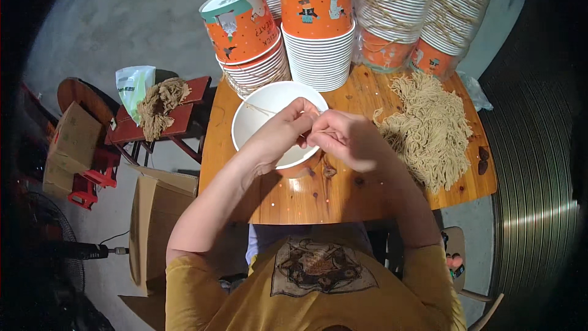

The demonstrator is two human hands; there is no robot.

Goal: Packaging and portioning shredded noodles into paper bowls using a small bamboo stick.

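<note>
My left hand (283, 130) and my right hand (350, 140) meet above the right side of a white-lined paper bucket (245, 127), near the table's middle. The fingers of both are pinched together on a thin beige string (258, 109). One length of it trails left across the bucket's mouth. What the fingertips do with the string is partly hidden behind the knuckles. To the right of my right hand lies a large loose pile of beige strings (438, 132).
Nested paper buckets (320, 55), orange and green with printed figures, stand at the table's back. Taller plastic-wrapped stacks (395, 9) are behind on the right. A red stool (125, 132) at left carries another string bundle (162, 103). An open cardboard box (160, 220) stands beside the wooden table (288, 205).
</note>
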